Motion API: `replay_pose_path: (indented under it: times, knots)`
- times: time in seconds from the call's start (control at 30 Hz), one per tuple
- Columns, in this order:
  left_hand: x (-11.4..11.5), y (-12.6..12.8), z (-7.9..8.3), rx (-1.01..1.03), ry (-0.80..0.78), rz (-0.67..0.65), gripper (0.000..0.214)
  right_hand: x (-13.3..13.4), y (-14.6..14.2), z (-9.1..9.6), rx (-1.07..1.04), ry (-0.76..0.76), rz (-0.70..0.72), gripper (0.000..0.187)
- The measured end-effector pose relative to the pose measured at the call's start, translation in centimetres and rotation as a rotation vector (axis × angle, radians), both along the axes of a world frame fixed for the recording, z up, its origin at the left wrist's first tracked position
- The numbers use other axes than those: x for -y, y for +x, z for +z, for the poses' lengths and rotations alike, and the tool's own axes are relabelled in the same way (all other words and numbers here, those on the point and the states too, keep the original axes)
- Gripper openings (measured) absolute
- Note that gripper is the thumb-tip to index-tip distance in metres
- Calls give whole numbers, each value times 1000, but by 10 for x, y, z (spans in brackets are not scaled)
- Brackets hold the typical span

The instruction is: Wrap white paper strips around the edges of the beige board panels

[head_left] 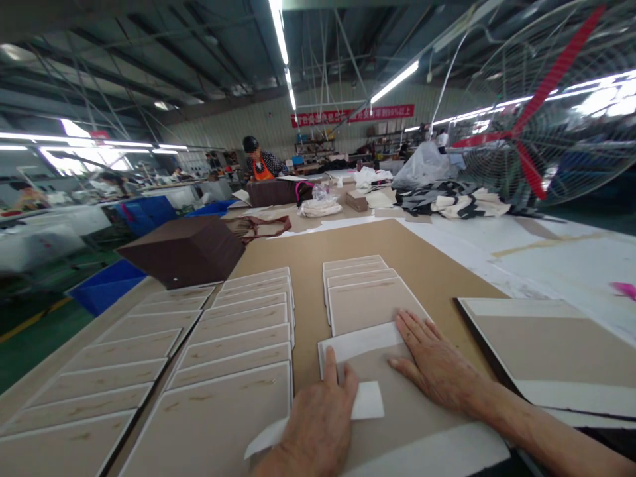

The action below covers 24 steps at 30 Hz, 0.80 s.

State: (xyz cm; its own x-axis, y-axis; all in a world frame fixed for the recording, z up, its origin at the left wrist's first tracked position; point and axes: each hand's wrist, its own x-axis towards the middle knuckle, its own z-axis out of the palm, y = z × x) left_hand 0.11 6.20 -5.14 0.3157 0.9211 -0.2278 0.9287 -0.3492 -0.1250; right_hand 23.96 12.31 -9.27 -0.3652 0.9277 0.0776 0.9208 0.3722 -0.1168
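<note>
A beige panel (397, 391) with pale bands along its far and near edges lies in front of me. My right hand (437, 364) rests flat on its far right part, fingers stretched out. My left hand (320, 421) is over the panel's left side, index finger extended toward the far left corner. A white strip (368, 401) shows on both sides of the left hand; the other fingers are curled around it, partly hidden. Just beyond, white-edged beige panels (372, 301) overlap in a row, with brownish smears near their far edges.
More overlapping panels (233, 391) lie in two rows on the left. A dark brown stack (183, 248) stands behind them. To the right is a stack of banded panels (536, 344). A large fan (517, 136), fabric heaps (452, 199) and a person (263, 162) are farther off.
</note>
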Motion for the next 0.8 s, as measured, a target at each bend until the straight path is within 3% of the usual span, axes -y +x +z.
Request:
replay_pose_path:
  times: [0.07, 0.13, 0.2, 0.3, 0.37, 0.53, 0.7, 0.8]
  knots:
    - [1, 0, 1, 2, 14, -29, 64, -5, 4, 3, 36, 19, -111, 81]
    - [1, 1, 2, -4, 28, -34, 62, -6, -1, 11, 28, 58, -120, 76]
    - [2, 2, 2, -14, 43, -28, 61, -3, -13, 22, -14, 70, 16, 67]
    - [3, 2, 2, -21, 61, -21, 58, 8, -38, 32, -42, -43, 280, 60]
    - [4, 2, 2, -23, 59, -20, 57, 15, -47, 32, -48, -105, 352, 60]
    - [2, 2, 4, -20, 31, -8, 61, 21, -22, 18, -35, -69, 238, 65]
    - [2, -1, 8, 17, -4, -6, 64, 34, 22, 16, -1, -24, -25, 72]
    - [4, -5, 15, 72, -3, -24, 54, 61, 24, 24, -76, -39, 48, 73]
